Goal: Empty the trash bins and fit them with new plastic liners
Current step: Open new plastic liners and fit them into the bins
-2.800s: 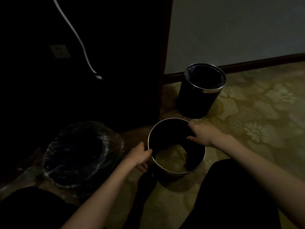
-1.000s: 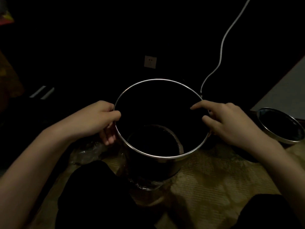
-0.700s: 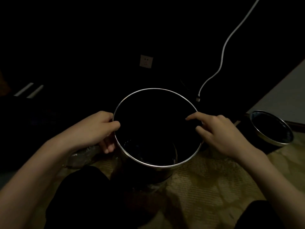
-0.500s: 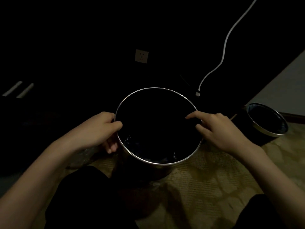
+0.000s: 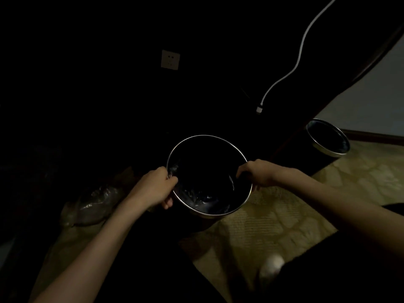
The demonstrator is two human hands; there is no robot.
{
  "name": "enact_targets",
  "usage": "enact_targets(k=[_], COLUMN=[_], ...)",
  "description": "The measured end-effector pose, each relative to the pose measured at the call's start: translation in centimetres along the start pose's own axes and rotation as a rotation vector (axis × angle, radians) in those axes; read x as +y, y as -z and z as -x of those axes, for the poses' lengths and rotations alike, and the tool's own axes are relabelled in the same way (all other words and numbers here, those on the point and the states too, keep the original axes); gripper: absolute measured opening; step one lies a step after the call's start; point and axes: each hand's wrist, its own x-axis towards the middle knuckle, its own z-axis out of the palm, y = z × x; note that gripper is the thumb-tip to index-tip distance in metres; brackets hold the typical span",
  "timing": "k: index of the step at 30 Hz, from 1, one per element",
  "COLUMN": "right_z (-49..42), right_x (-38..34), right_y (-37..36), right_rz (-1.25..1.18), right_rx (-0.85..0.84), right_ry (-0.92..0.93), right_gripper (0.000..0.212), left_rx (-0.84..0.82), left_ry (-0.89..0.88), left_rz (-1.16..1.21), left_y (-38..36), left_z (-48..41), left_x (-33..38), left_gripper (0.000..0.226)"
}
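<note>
A black round trash bin [image 5: 220,213] with a silver rim stands on the carpet in front of me. Shiny clear plastic shows inside it along the left and lower wall. My left hand [image 5: 155,188] grips the rim on the left side, thumb over the edge. My right hand [image 5: 258,172] holds the rim on the right, fingers curled over it. A second black bin [image 5: 326,142] with a silver rim and a liner stands to the right by the wall. A crumpled clear plastic bag [image 5: 94,204] lies on the floor left of my left arm.
A white cable [image 5: 295,64] with a plug end hangs over dark furniture behind the bins. A wall socket [image 5: 170,59] shows in the dark area. Patterned yellow carpet [image 5: 273,224] covers the floor at right. My dark-clothed knees fill the lower frame.
The bin has come down and now sits lower and farther from me. Clear plastic is now visible inside it. Both hands kept their places on the rim.
</note>
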Motion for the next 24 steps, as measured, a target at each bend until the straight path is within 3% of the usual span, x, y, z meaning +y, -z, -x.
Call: enact_targets(k=[4,7,9,10,12,16,24], right_z=[-1.9,-2.9,-4.2,-5.2,-7.4,-11.9,-16.6], right_x=[-1.1,-3.1,-4.9,-5.7,-7.3,-8.9,-8.6], right_y=[-1.2,-2.2,-3.7,-4.5,-6.4,-10.7,-13.1], right_rz=[0.174,0.573,0.559,0.490,0.299,0.161,0.192], right_rx=[-0.084,0.083,0.161,0.132,-0.081,-0.424,-0.590], right_ry=[-0.112,-0.032,0.086,0.144,0.180,0.085,0.007], right_gripper=[0.030,0.028,0.032,0.037,0.058,0.102,0.108], left_rx=[-0.013,-0.023,-0.020,-0.010,0.010,0.043,0.128], left_ry=[0.012,0.035,0.055,0.057,0.059,0.061,0.067], left_rz=[0.010,0.016,0.019,0.016,0.010,0.046,0.024], left_y=[-1.6,-2.8,-3.5,-3.8,-4.3,-5.3,-5.5], left_z=[-1.1,-1.2,-1.1,-1.2,-1.5,-2.0,-1.2], left_x=[-2.2,-3.8,-4.8,-5.2,-5.9,-7.0,-5.9], left_gripper=[0.011,0.009,0.011,0.012,0.011,0.004,0.013])
